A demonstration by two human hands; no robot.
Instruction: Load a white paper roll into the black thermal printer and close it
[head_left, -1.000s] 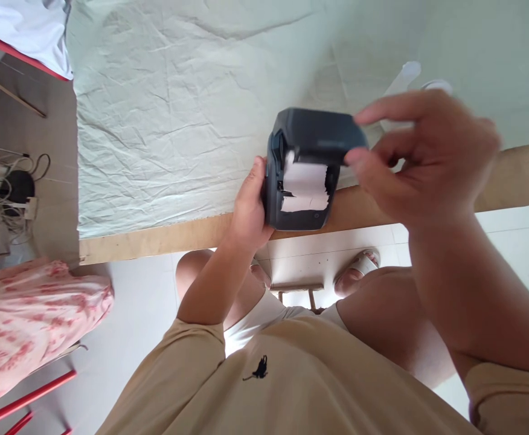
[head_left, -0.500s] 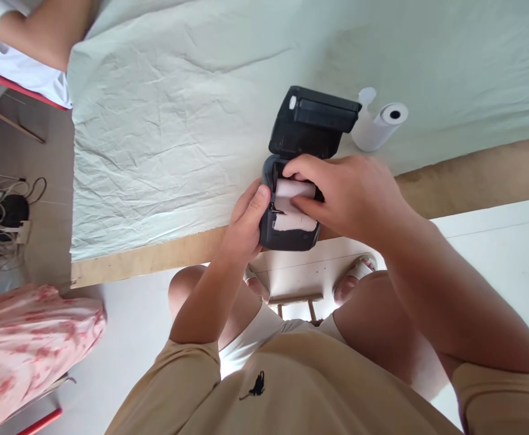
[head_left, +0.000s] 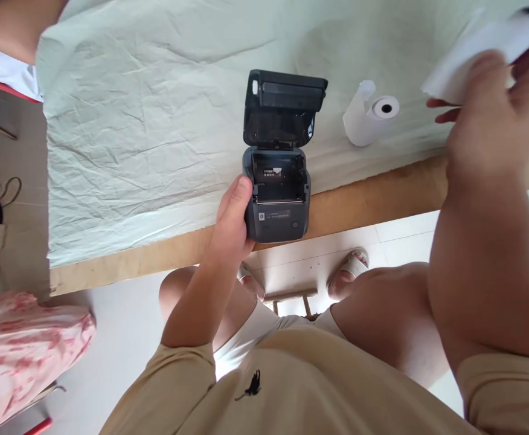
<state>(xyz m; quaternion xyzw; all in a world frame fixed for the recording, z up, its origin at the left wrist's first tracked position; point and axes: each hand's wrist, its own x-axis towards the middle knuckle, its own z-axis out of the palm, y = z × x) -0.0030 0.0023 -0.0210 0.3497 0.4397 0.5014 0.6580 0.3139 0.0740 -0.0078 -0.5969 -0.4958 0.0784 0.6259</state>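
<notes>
The dark printer (head_left: 279, 226) was at the table's front edge (head_left: 359, 187), lid (head_left: 287, 115) raised, its open compartment (head_left: 278, 188) showing a printed label (head_left: 271, 173) inside. The left hand (head_left: 234, 214) gripped its left side, thumb along the casing, other fingers mostly hidden behind. A white paper roll (head_left: 359, 124) rested on the pale cloth (head_left: 156, 133) right of the printer, its loose end curling away. The right hand (head_left: 495, 109), blurred, had its fingers bent around white paper (head_left: 455, 63) (perhaps another roll, too smeared to be sure) that ran off the frame's edge. At upper left, another person's arm (head_left: 15, 27) was cut off, its hand out of view.
</notes>
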